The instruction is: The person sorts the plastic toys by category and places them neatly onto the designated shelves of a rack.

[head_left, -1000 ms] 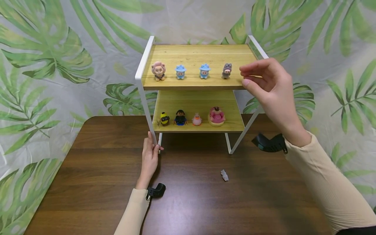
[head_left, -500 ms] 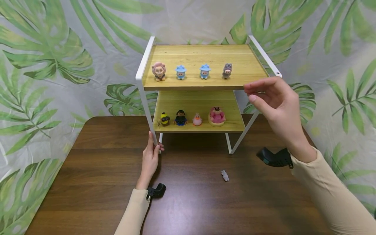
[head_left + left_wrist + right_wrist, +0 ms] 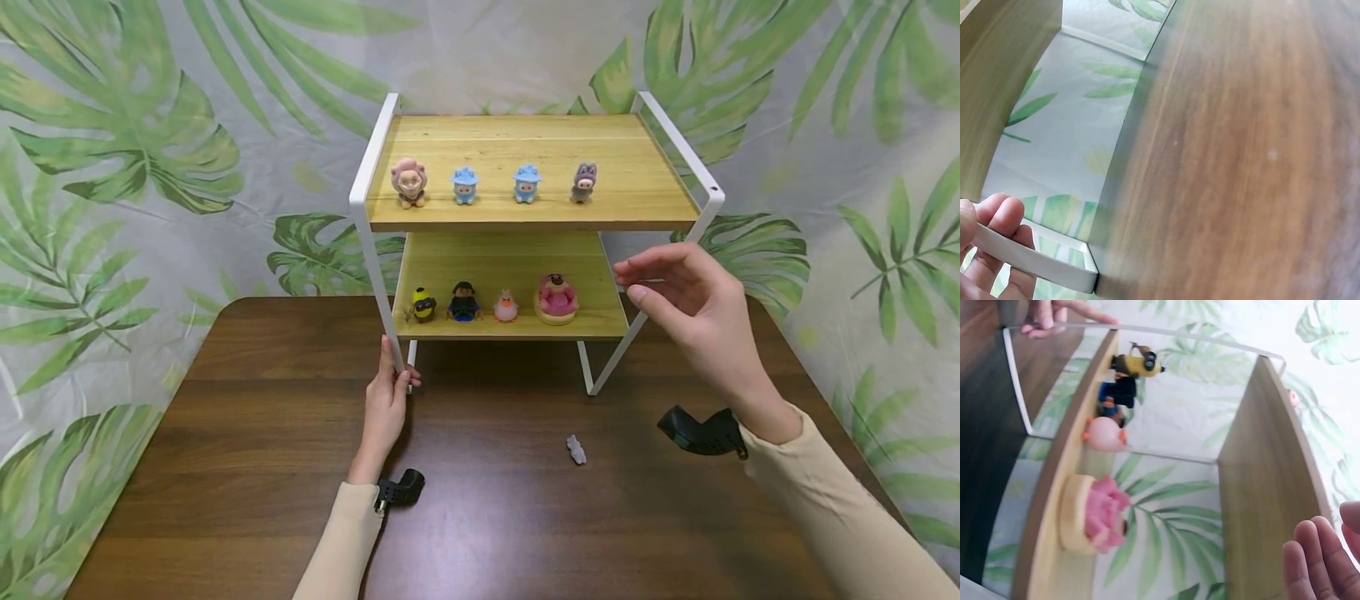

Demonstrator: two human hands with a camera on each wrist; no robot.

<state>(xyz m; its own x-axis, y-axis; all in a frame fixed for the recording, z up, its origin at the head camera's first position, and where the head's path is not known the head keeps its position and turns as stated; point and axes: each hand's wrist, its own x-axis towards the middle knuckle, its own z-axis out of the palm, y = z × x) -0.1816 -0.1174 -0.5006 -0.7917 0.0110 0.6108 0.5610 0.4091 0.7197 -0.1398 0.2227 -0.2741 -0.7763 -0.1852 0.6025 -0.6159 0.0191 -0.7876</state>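
My left hand (image 3: 386,410) grips the lower left white leg (image 3: 1035,257) of a two-tier shelf rack, with its fingers curled round the metal in the left wrist view. Off the rack's right side hovers my right hand (image 3: 701,321), its fingers loosely bent and nothing between them and the thumb. A grey hooded figurine (image 3: 583,183) stands on the top board (image 3: 517,137), in line with two blue-hatted figurines (image 3: 465,187) and a pink-maned one (image 3: 409,183). The lower board (image 3: 510,254) carries a pink bear figurine (image 3: 557,298) nearest to my right hand.
Also on the lower board are a pink duck figurine (image 3: 506,307), a black-haired figurine (image 3: 463,302) and a yellow one with goggles (image 3: 423,305). A small pale grey piece (image 3: 576,450) lies on the brown table (image 3: 480,533). Leaf-patterned cloth (image 3: 135,142) hangs behind.
My right hand has come down from beside the top board to about the lower board's height, staying right of the rack. The left hand keeps its hold on the leg. The figurines stay put.
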